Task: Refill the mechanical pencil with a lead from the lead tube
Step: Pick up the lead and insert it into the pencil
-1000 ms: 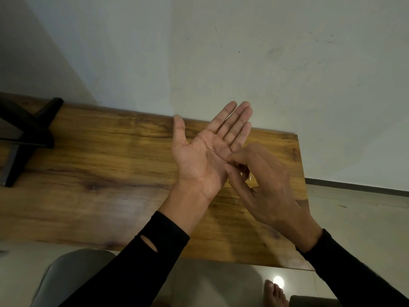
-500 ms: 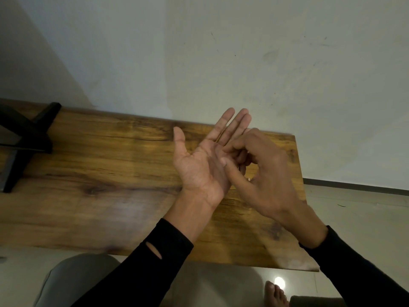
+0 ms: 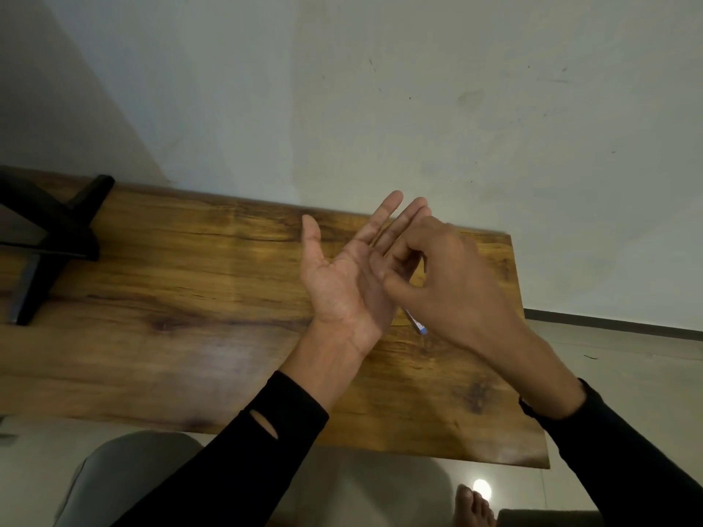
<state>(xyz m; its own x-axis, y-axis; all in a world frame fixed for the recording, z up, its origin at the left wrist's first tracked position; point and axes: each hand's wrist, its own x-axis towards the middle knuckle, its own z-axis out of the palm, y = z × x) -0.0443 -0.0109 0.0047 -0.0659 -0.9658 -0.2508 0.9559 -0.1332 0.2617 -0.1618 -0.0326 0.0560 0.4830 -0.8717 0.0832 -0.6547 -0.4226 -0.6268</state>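
My left hand (image 3: 342, 283) is held flat over the table, palm up, fingers straight and apart. My right hand (image 3: 460, 294) lies against its fingers, thumb and forefinger pinched together at the base of the left fingers. A thin dark lead (image 3: 381, 234) seems to run along the left fingers from that pinch; it is very faint. A slim clear and blue piece (image 3: 416, 325), pencil or lead tube, pokes out under my right hand. I cannot tell whether it is held or lying on the wood.
The wooden table (image 3: 190, 298) stands against a pale wall, its right edge close to my right wrist. A black stand (image 3: 49, 237) sits at the far left. Below the table are my grey-clad knee and a bare foot (image 3: 473, 505) on the tiled floor.
My right hand has slid from the left palm up to the base of the left fingers, staying pinched. The clear and blue piece has come into sight under it.
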